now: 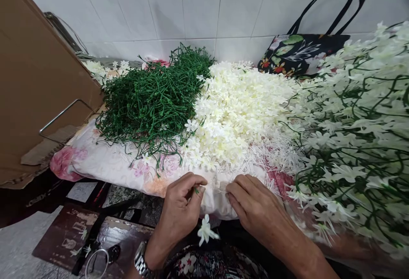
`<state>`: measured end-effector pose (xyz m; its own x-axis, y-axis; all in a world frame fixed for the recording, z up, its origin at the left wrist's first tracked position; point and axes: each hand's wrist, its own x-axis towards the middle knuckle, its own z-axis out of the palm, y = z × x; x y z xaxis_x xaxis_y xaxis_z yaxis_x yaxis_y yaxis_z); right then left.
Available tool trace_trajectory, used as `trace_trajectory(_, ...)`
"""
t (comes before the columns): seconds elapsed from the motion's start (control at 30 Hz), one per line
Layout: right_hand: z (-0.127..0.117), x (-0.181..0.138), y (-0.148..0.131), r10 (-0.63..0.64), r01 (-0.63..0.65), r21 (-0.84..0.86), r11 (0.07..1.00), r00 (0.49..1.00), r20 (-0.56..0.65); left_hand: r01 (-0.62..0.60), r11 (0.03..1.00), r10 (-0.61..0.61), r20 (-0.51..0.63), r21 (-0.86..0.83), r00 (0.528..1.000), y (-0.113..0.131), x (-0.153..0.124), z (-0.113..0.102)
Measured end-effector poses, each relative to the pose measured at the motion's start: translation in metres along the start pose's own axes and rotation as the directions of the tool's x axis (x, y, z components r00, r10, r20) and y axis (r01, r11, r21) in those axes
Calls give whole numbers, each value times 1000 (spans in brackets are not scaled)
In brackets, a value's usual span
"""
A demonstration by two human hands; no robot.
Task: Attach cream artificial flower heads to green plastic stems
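My left hand (183, 204), a metal watch (140, 260) on its wrist, is closed in a pinch. A bit of green stem shows between thumb and forefinger, and a white artificial flower (207, 230) hangs just below, apparently on that stem. My right hand (251, 198) is closed close by at the cloth's near edge, its fingertips together; what they hold, if anything, is too small to make out. Beyond the hands lie a heap of green plastic stems (150, 100) and a pile of loose white flower heads (239, 108). Thin white pieces (281, 155) lie at that pile's right.
A flowered cloth (111, 164) covers the work surface. Finished-looking white flower sprays (361, 142) crowd the right side. A cardboard box (41, 70) stands at left, and a black floral bag (303, 53) leans against the tiled wall (201, 6). Below left is a worn brown board (67, 232).
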<state>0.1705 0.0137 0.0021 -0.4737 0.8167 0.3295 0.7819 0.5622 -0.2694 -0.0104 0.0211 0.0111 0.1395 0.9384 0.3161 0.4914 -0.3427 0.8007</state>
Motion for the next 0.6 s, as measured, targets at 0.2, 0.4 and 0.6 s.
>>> trace_trajectory(0.2,-8,-1,5,114,-99,201,975,992,-62,-66,910,9,138,410,990,-2,24,12)
trace_trajectory(0.4,-14,-2,9,150,-109,320,941,983,-105,12,734,-138,132,679,982,7,41,20)
trace_trajectory(0.6,-14,-1,10,137,-76,366,927,980,-143,-5,729,-101,114,684,988,6,39,21)
